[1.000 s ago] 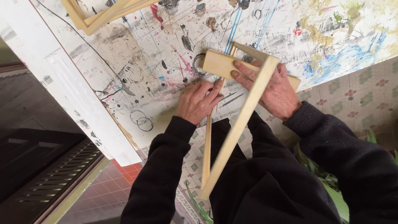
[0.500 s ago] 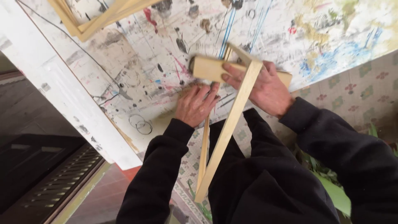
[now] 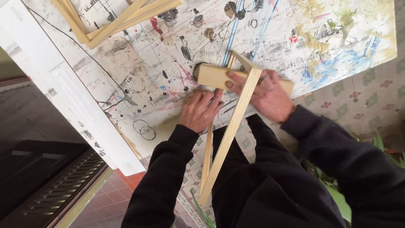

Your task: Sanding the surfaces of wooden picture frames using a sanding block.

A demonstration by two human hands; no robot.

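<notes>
Hands [image 3: 236, 101] shifted left over paint-spattered table [image 3: 337, 38].

Single view only: head cam, worn by the person, looking steeply down over their own chest and arms. Close range, so the left hand [image 3: 200, 110] and right hand [image 3: 265, 95] sit mid-frame and both dark sleeves run out at the bottom edge. The frame is rotated against the table [image 3: 329, 38]: its near edge runs diagonally from lower left to upper right, and its left edge climbs to the top-left corner. Floor tiles [image 3: 358, 95] show past the near edge at right and bottom. No second view to overlap.
</notes>
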